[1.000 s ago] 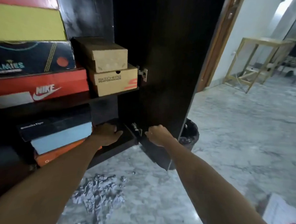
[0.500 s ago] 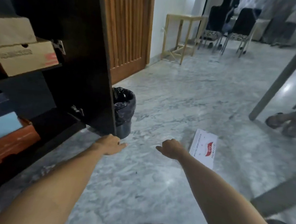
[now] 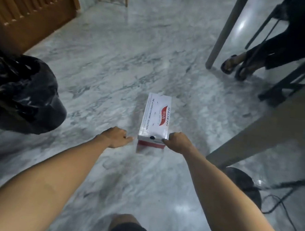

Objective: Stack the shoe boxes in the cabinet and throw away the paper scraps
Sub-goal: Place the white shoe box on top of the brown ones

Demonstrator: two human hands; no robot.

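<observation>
Both hands have left the cabinet: right hand [image 3: 177, 141] curls onto the near end of the shoe box [image 3: 156, 118], which points straight away, while left hand [image 3: 117, 136], loosely open, is just beside it.

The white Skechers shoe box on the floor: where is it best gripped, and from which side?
Probably by the near end's two long sides, one hand each. The shoe box lies flat, lengthwise away from the person; the right hand already meets its near right corner, and the left hand is just short of it.
</observation>
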